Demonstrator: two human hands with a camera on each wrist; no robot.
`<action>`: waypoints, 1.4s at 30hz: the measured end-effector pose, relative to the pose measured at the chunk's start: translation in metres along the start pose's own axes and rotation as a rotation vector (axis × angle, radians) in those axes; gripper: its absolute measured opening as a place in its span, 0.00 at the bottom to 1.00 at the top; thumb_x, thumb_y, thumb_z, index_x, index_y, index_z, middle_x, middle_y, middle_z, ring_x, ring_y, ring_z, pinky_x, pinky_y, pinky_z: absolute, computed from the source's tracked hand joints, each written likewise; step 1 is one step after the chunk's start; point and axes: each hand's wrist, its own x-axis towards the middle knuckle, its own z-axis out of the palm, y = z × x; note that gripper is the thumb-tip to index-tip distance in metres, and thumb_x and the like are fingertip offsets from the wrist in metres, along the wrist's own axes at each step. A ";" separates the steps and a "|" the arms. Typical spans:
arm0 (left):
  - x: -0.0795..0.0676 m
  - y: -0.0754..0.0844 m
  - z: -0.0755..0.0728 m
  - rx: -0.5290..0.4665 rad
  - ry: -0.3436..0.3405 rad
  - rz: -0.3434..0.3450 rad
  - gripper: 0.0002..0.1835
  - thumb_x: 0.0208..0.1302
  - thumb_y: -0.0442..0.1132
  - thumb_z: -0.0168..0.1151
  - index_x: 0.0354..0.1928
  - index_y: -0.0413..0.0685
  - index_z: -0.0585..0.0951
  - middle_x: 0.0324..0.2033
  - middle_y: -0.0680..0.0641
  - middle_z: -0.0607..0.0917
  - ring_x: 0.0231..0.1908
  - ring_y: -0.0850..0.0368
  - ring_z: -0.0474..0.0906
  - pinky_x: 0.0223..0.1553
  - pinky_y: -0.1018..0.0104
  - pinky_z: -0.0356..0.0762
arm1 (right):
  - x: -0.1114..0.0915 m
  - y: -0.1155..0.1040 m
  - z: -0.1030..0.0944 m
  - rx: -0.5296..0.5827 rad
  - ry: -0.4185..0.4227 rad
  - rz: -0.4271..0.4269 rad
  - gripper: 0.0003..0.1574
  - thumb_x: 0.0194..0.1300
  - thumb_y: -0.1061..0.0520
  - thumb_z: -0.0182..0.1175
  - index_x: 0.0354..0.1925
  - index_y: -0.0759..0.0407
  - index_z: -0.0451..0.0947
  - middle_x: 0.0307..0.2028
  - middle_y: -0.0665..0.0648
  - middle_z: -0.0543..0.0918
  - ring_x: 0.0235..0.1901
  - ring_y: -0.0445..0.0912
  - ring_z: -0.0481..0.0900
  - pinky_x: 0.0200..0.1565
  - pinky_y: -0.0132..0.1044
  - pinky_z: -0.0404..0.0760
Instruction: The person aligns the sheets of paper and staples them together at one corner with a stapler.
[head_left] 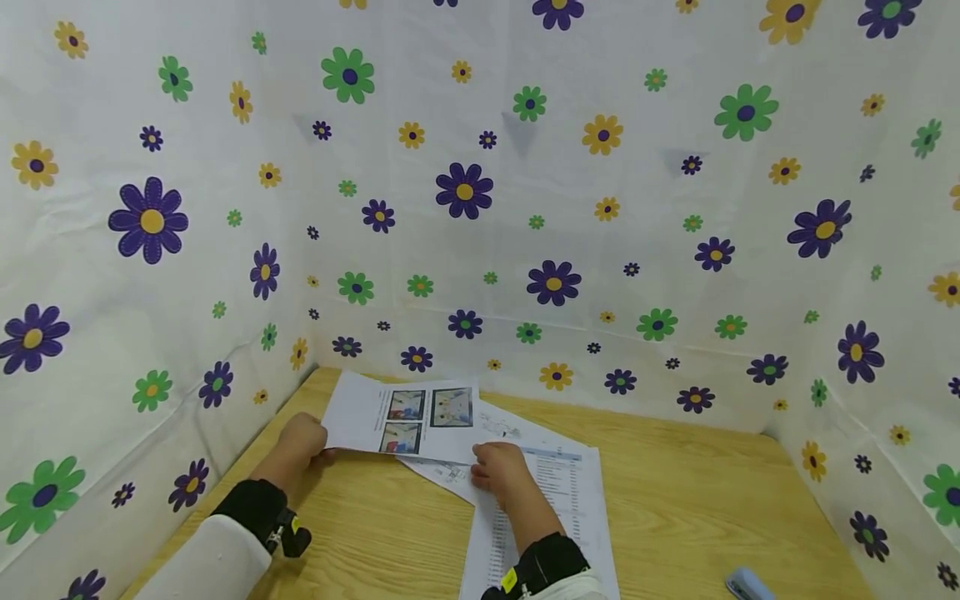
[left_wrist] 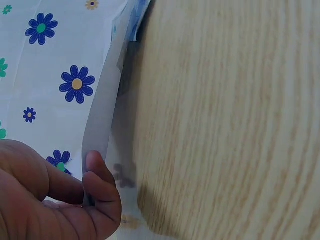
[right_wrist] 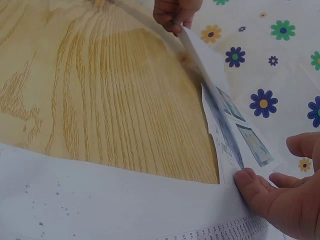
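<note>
A white printed sheet with several colour pictures stands slightly raised at the table's back left. My left hand pinches its left end between thumb and curled fingers, seen closely in the left wrist view. At the sheet's right end is my right hand; in the right wrist view its fingertips touch the paper's edge, with the thumb apart. Beneath lies a paper with line drawings, partly covered. Another paper with a printed list lies under my right forearm.
A light blue object, perhaps a stapler, lies at the front right, cut off by the frame. The wooden table is bordered by a white flowered curtain at the back and both sides.
</note>
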 end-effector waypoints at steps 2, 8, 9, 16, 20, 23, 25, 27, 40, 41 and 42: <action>0.000 0.001 -0.001 -0.077 -0.011 -0.028 0.22 0.62 0.25 0.44 0.58 0.19 0.69 0.41 0.28 0.78 0.17 0.57 0.76 0.18 0.68 0.74 | 0.000 0.001 -0.001 0.018 0.005 0.006 0.30 0.75 0.56 0.59 0.66 0.75 0.69 0.61 0.72 0.75 0.48 0.53 0.81 0.51 0.42 0.85; -0.003 0.006 -0.004 -0.192 -0.051 -0.068 0.25 0.64 0.23 0.42 0.64 0.22 0.61 0.52 0.25 0.70 0.20 0.56 0.77 0.22 0.66 0.77 | 0.003 0.003 -0.003 0.069 0.003 0.007 0.37 0.76 0.48 0.59 0.67 0.76 0.65 0.59 0.72 0.76 0.45 0.51 0.82 0.47 0.40 0.86; -0.003 0.007 -0.003 -0.191 -0.061 -0.065 0.25 0.64 0.23 0.42 0.64 0.22 0.61 0.53 0.24 0.69 0.21 0.56 0.77 0.22 0.66 0.77 | 0.003 0.003 -0.003 0.076 0.003 0.006 0.39 0.76 0.47 0.59 0.67 0.77 0.64 0.56 0.72 0.78 0.43 0.51 0.83 0.46 0.40 0.86; -0.009 0.012 -0.001 -0.188 -0.110 -0.041 0.24 0.63 0.22 0.41 0.63 0.21 0.60 0.51 0.24 0.69 0.21 0.56 0.77 0.22 0.67 0.78 | -0.002 0.005 -0.005 0.149 -0.006 0.026 0.31 0.77 0.53 0.58 0.64 0.76 0.66 0.45 0.74 0.85 0.34 0.54 0.90 0.37 0.43 0.89; -0.010 0.016 -0.001 -0.215 -0.143 -0.023 0.24 0.64 0.23 0.38 0.62 0.22 0.59 0.51 0.26 0.69 0.23 0.57 0.78 0.25 0.67 0.80 | -0.005 0.003 -0.013 0.200 -0.023 0.032 0.27 0.76 0.59 0.57 0.63 0.76 0.67 0.49 0.76 0.84 0.38 0.57 0.91 0.39 0.44 0.89; -0.011 0.019 -0.001 -0.227 -0.171 -0.021 0.23 0.66 0.24 0.38 0.63 0.23 0.59 0.50 0.28 0.69 0.25 0.56 0.78 0.27 0.67 0.80 | -0.004 0.001 -0.021 0.206 -0.032 0.043 0.25 0.76 0.61 0.57 0.63 0.76 0.69 0.48 0.74 0.85 0.38 0.56 0.91 0.40 0.44 0.89; -0.011 0.020 -0.002 -0.224 -0.183 -0.017 0.23 0.67 0.23 0.38 0.64 0.23 0.58 0.51 0.28 0.69 0.25 0.56 0.78 0.27 0.66 0.78 | -0.003 0.000 -0.025 0.206 -0.043 0.039 0.25 0.75 0.62 0.57 0.63 0.78 0.69 0.46 0.73 0.86 0.36 0.54 0.91 0.40 0.43 0.89; -0.011 0.021 -0.002 -0.224 -0.193 -0.015 0.23 0.68 0.23 0.38 0.65 0.24 0.58 0.51 0.28 0.69 0.26 0.55 0.79 0.27 0.65 0.77 | -0.002 -0.002 -0.028 0.207 -0.050 0.037 0.25 0.75 0.63 0.57 0.63 0.79 0.68 0.45 0.72 0.86 0.35 0.52 0.90 0.41 0.43 0.89; -0.022 0.050 -0.015 -0.156 -0.187 0.088 0.20 0.69 0.26 0.38 0.61 0.27 0.61 0.43 0.33 0.76 0.31 0.50 0.81 0.28 0.64 0.76 | -0.003 -0.014 -0.034 0.223 -0.050 0.017 0.29 0.74 0.66 0.56 0.68 0.74 0.63 0.46 0.71 0.86 0.31 0.52 0.90 0.38 0.43 0.89; -0.022 0.052 -0.016 -0.151 -0.178 0.094 0.19 0.69 0.26 0.38 0.61 0.27 0.62 0.43 0.32 0.77 0.31 0.49 0.81 0.28 0.63 0.76 | -0.003 -0.015 -0.034 0.228 -0.051 0.013 0.29 0.73 0.67 0.56 0.68 0.74 0.62 0.46 0.71 0.86 0.31 0.52 0.90 0.37 0.43 0.89; -0.023 0.054 -0.017 -0.141 -0.168 0.100 0.19 0.69 0.26 0.38 0.60 0.27 0.62 0.43 0.32 0.77 0.31 0.49 0.82 0.28 0.63 0.77 | -0.004 -0.016 -0.034 0.226 -0.050 0.008 0.30 0.73 0.68 0.56 0.68 0.74 0.62 0.47 0.71 0.85 0.31 0.52 0.90 0.37 0.43 0.89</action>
